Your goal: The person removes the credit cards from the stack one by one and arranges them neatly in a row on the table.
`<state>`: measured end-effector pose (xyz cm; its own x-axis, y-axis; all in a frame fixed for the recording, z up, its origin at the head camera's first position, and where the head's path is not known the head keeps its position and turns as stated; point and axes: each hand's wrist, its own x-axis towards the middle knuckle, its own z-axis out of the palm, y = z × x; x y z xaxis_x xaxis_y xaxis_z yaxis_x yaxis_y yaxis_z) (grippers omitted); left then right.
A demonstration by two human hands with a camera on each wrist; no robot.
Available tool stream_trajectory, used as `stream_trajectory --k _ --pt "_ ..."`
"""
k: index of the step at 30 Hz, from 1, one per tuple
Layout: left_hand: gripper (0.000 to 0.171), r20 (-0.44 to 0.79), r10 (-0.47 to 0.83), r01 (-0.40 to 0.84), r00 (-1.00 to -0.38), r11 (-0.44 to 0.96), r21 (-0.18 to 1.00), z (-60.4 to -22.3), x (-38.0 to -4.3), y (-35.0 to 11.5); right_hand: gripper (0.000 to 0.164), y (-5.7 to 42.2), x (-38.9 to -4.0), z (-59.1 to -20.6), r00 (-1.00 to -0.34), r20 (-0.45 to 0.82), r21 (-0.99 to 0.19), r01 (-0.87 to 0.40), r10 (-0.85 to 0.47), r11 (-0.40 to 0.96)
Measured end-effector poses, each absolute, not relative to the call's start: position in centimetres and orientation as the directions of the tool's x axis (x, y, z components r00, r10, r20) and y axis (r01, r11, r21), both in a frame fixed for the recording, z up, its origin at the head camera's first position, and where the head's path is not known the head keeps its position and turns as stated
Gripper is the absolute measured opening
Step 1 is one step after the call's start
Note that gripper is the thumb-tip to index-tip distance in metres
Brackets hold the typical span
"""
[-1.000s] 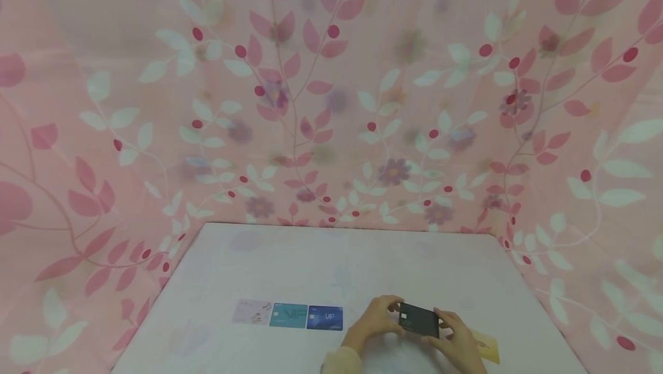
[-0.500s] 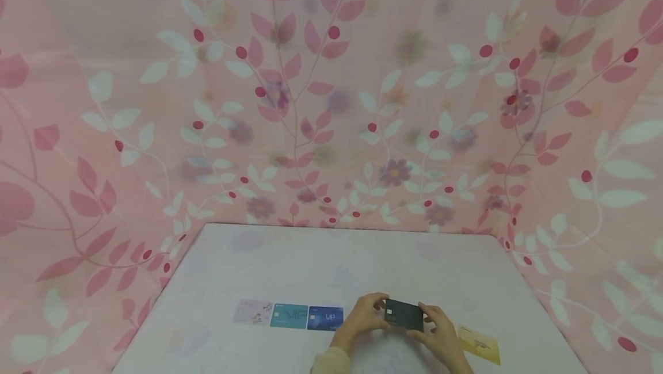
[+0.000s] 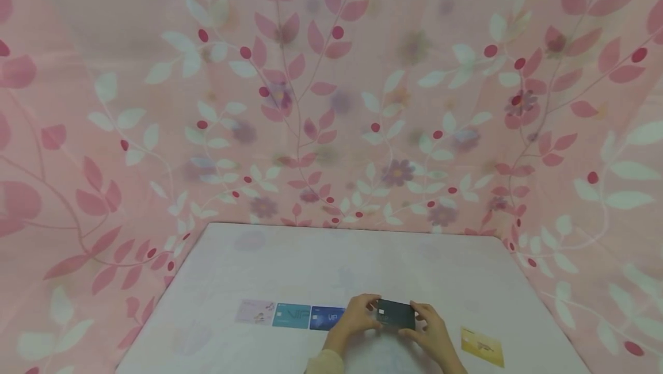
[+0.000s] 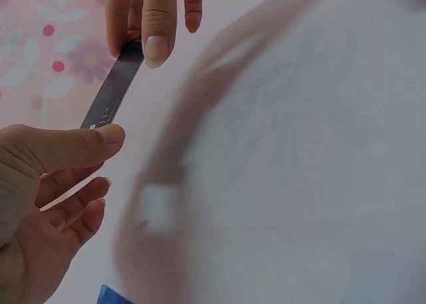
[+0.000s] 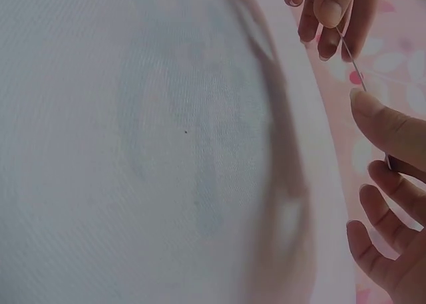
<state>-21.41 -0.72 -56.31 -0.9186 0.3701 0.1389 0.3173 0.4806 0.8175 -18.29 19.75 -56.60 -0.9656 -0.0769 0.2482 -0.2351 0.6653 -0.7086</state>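
Note:
A black VIP card (image 3: 396, 314) is held up over the table between both hands, tilted toward the head camera. My left hand (image 3: 358, 315) pinches its left end between thumb and fingers; in the left wrist view the thumb (image 4: 86, 146) lies on the card's face. At the other end my right hand (image 3: 431, 332) pinches the card, and the right wrist view shows the card (image 5: 354, 63) nearly edge-on. Left of the hands, a blue VIP card (image 3: 325, 317), a teal VIP card (image 3: 292, 315) and a pale pink card (image 3: 255, 312) lie side by side in a row.
A yellow card (image 3: 483, 347) lies on the white table (image 3: 290, 259) right of the right hand, turned at a slant. Pink floral cloth (image 3: 331, 103) hangs behind the table and along both sides. The left forearm overlaps the blue card's corner in the head view.
Both hands have moved left with the black card, toward the row of cards. The yellow card, partly covered by the right hand before, now shows whole.

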Motion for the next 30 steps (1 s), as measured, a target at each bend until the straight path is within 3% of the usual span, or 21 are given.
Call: stream_trajectory --k 18,30 --pt "0.057 0.124 0.318 0.274 -0.940 0.484 0.831 -57.2 -21.3 -3.7 0.067 17.0 -19.4 -58.2 -0.952 0.266 -0.729 -0.301 -0.151 0.615" --pt "0.060 0.139 0.284 0.250 -0.949 0.407 0.878 -59.1 -21.3 -5.2 0.070 15.7 -20.2 -59.2 -0.968 0.165 -0.713 -0.249 -0.188 0.655"
